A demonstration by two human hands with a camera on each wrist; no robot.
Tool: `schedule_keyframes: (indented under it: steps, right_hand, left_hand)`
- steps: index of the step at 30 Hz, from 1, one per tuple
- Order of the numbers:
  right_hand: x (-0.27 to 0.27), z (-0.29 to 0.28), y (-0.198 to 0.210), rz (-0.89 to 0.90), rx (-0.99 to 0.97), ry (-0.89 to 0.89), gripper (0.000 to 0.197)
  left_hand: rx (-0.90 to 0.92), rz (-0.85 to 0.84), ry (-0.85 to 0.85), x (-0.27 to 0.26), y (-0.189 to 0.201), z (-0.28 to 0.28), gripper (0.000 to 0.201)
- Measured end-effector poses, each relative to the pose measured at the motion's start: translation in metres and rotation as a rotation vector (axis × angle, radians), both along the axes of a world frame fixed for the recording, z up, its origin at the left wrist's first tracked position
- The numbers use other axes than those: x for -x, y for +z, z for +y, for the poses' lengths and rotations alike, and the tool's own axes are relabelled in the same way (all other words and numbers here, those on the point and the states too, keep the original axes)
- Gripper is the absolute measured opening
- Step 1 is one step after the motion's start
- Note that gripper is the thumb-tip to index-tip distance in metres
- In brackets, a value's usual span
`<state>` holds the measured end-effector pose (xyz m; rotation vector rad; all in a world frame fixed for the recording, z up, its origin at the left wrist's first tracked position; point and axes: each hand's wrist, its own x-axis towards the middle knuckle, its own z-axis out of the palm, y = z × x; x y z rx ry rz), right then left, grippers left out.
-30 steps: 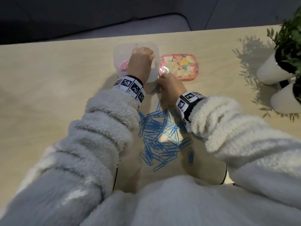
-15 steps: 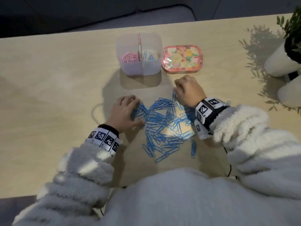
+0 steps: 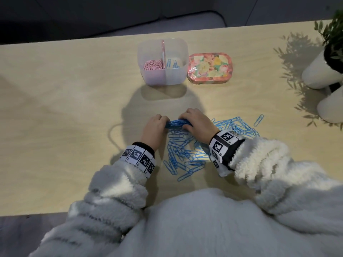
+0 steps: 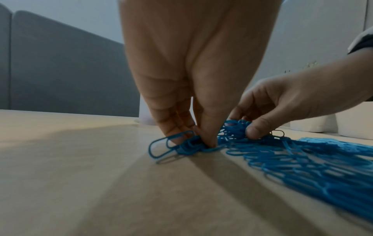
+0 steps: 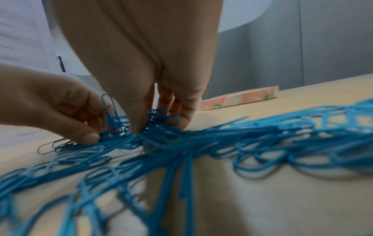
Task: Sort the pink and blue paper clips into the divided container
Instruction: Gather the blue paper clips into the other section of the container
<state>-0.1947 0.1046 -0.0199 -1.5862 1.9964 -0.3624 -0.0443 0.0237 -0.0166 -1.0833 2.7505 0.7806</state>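
A clear divided container (image 3: pixel 174 78) stands at the back of the table; pink clips (image 3: pixel 153 64) fill its left half and a few blue clips (image 3: pixel 171 64) lie in its right half. Several blue clips (image 3: pixel 185 154) are spread on the table near me. At the pile's far edge, my left hand (image 3: pixel 163 123) and right hand (image 3: pixel 186 123) face each other and pinch a gathered bunch of blue clips (image 3: pixel 176 124) between them. The left wrist view shows thumb and fingers (image 4: pixel 201 140) pressed into the bunch (image 4: pixel 232 129). In the right wrist view, the fingers (image 5: pixel 157 123) curl over it.
A floral tin (image 3: pixel 209 68) sits just right of the container. Two white plant pots (image 3: pixel 321 73) (image 3: pixel 332 106) stand at the right edge. One stray blue clip (image 3: pixel 258 120) lies right of the pile. A dark sofa lies beyond the table's far edge.
My left hand came back from over the container to the pile. Both hands then moved together and gathered a bunch of blue clips at the pile's far edge.
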Motion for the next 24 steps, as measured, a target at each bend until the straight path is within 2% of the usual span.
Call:
schedule_keyframes:
  steps: [3, 7, 14, 17, 19, 21, 24]
  right_hand:
    - [0.007, 0.000, 0.001, -0.045, 0.019, -0.037, 0.021]
    - [0.018, 0.000, 0.011, -0.172, 0.082, -0.181, 0.018]
    - [0.055, -0.038, 0.055, -0.240, 0.143, -0.250, 0.018]
    - [0.074, -0.073, 0.070, -0.253, 0.234, -0.346, 0.023]
    - [0.085, -0.097, 0.079, -0.247, 0.278, -0.426, 0.018]
    - [0.091, -0.119, 0.087, -0.258, 0.279, -0.466, 0.014]
    - [0.092, -0.143, 0.091, -0.214, 0.224, -0.479, 0.026]
  left_hand:
    - [-0.052, -0.009, 0.036, 0.001, 0.000, -0.002, 0.025]
    - [-0.123, 0.001, 0.085, 0.000, 0.002, -0.004, 0.021]
    - [-0.167, 0.012, 0.109, -0.003, 0.010, -0.010, 0.017]
    - [-0.199, 0.086, 0.133, 0.000, 0.019, -0.015, 0.015]
    - [-0.224, 0.156, 0.151, 0.005, 0.027, -0.021, 0.014]
    - [-0.248, 0.213, 0.169, 0.013, 0.038, -0.029, 0.014]
    - [-0.202, 0.292, 0.159, 0.031, 0.058, -0.047, 0.015]
